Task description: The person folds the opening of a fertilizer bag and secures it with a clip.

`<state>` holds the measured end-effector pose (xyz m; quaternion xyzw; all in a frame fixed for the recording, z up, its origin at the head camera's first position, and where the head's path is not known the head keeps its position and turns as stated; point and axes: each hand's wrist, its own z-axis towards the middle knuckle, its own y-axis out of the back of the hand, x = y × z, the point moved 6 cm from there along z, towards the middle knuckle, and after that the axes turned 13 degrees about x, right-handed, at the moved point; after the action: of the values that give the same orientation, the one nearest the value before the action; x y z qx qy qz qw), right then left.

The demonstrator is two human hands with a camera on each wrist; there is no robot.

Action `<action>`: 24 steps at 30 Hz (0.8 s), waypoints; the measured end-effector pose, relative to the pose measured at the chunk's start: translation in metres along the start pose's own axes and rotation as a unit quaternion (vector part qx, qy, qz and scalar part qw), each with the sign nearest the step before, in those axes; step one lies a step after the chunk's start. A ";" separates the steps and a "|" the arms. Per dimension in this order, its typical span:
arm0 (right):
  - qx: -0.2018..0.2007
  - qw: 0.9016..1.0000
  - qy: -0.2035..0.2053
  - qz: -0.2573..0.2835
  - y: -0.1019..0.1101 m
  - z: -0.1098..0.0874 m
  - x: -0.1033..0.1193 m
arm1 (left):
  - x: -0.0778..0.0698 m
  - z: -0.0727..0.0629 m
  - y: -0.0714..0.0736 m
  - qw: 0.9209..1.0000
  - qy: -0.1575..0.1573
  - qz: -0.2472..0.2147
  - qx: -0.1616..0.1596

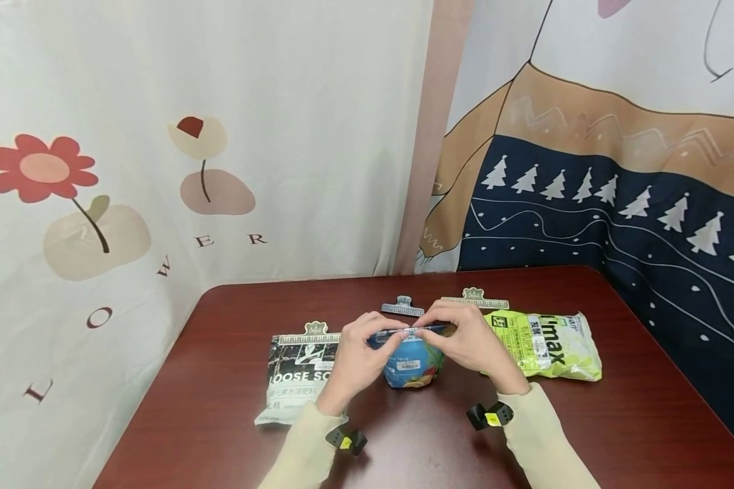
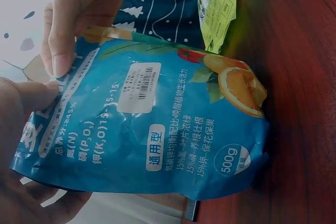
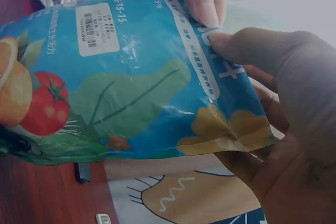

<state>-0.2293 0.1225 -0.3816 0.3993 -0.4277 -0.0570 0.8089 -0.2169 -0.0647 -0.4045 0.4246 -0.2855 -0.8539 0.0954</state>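
Left grip (image 1: 362,354) and right grip (image 1: 469,341) pinch the blue bag (image 1: 411,373) along its top, presumably flattening it. At its twelve o'clock lies a clip (image 1: 403,308), apparently handy.

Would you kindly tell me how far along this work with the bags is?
Looks done: the black-and-white bag, with a clip along its top. In hand: the blue bag, its unclipped top pinched by both hands. Probably left: clipping it and the green bag; two clips lie farther back.
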 end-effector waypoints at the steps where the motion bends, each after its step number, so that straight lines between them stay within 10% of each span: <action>1: 0.000 1.000 0.000 -0.001 -0.001 0.000 0.001 | 0.000 -0.001 0.000 1.000 -0.002 0.000 -0.003; 24: -0.004 0.999 -0.004 0.032 -0.007 0.001 -0.002 | 0.010 -0.002 0.000 0.998 0.009 -0.062 0.010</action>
<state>-0.2298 0.1180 -0.3874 0.3814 -0.4437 -0.0343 0.8102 -0.2211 -0.0700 -0.4118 0.4499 -0.2666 -0.8514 0.0401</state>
